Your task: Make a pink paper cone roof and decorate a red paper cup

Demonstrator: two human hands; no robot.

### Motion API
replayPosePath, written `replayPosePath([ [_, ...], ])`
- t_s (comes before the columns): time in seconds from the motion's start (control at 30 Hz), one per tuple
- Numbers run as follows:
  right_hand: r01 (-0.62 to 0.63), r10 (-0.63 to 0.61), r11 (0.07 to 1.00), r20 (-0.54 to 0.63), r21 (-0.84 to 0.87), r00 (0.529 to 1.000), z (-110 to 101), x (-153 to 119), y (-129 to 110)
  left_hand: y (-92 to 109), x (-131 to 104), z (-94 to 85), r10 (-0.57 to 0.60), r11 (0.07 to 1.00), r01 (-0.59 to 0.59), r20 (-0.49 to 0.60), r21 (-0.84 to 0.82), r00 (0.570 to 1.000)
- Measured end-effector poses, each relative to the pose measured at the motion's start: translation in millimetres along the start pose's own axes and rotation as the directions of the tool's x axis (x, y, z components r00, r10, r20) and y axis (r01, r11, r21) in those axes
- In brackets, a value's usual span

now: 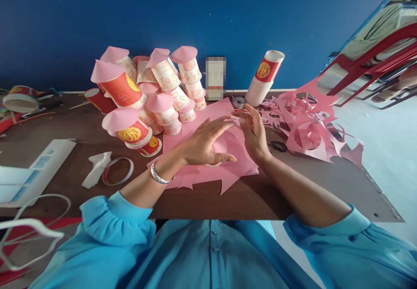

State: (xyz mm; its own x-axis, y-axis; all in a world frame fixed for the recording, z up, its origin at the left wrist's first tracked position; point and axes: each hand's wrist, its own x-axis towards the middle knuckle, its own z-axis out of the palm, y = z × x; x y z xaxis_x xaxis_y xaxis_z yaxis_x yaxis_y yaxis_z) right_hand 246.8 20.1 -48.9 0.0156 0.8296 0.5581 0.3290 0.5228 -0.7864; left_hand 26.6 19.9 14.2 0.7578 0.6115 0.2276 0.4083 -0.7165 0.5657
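Note:
My left hand, with a silver bangle on its wrist, reaches over a pink paper cone. Its thumb and fingers are spread apart around the near side of the cone. A white rim like that of a paper cup shows under the cone. On the cone's other side is my right hand, its fingers raised and apart; whether it touches the cone I cannot tell. Beneath both hands lie pink paper sheets with jagged cut edges. A thin red-and-white object beyond the fingertips is partly hidden.
Several stacked cups with pink cone tops stand at back left. A cup stack stands at back right, beside pink paper scraps. Black-handled scissors lie near my right hand; a tape roll and white glue gun-like object lie left.

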Motion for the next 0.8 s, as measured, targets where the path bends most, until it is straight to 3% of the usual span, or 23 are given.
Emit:
replayPosePath([
  [0.37, -0.021, 0.024, 0.997, -0.030, 0.075, 0.999, -1.0, 1.3, 13.1, 4.7, 3.1, 7.6, -0.068, 0.997, 0.066, 0.040, 0.044, 0.997],
  [0.6, -0.079, 0.082, 0.993, -0.030, 0.087, 0.996, 0.3, 1.5, 8.4, 6.4, 2.3, 6.5, -0.058, 0.998, 0.057, 0.054, 0.024, 0.997],
  [0.8, -0.096, 0.098, 0.992, -0.025, 0.081, 0.995, 0.5, 2.0, 3.2, 12.8, 2.6, 5.5, -0.096, 0.993, 0.095, 0.002, 0.070, 0.995],
])
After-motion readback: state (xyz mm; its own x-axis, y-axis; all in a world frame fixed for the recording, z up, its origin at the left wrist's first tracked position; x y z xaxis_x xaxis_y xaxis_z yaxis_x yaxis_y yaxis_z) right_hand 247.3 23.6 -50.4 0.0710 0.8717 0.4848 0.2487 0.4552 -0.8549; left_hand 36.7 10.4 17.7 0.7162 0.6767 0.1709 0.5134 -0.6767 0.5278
